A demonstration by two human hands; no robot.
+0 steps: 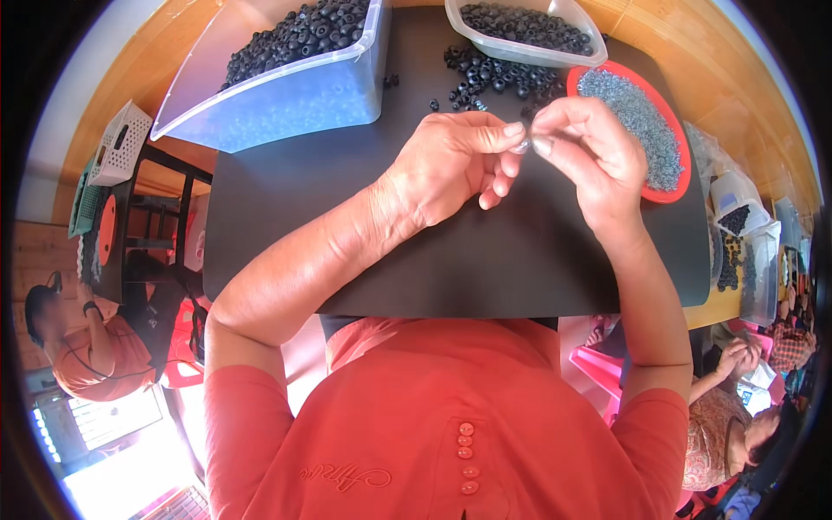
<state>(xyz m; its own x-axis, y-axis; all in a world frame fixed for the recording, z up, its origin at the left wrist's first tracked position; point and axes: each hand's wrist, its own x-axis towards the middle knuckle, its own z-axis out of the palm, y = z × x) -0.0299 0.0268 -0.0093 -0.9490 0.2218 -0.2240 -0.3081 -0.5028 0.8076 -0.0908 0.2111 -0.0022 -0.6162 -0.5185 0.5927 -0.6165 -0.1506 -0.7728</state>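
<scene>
Fingers (514,131) of the left hand (459,156) and right hand (600,154) are pinching a tiny shiny piece (522,146) (too small to identify) above the black worktop (494,260), while a red dish (689,178) of grey pieces (637,130) is sitting beside the right hand and loose black bead-like parts (494,74) are lying beyond.

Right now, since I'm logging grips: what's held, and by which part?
Left hand and right hand pinch a small shiny piece; which part is unclear.

Cursive lettering (347,475) is stitched in reddish thread on the left chest of the red shirt (381,390). On a white sheet (756,397) at the right, small blue print is borne, too small to be read.
</scene>
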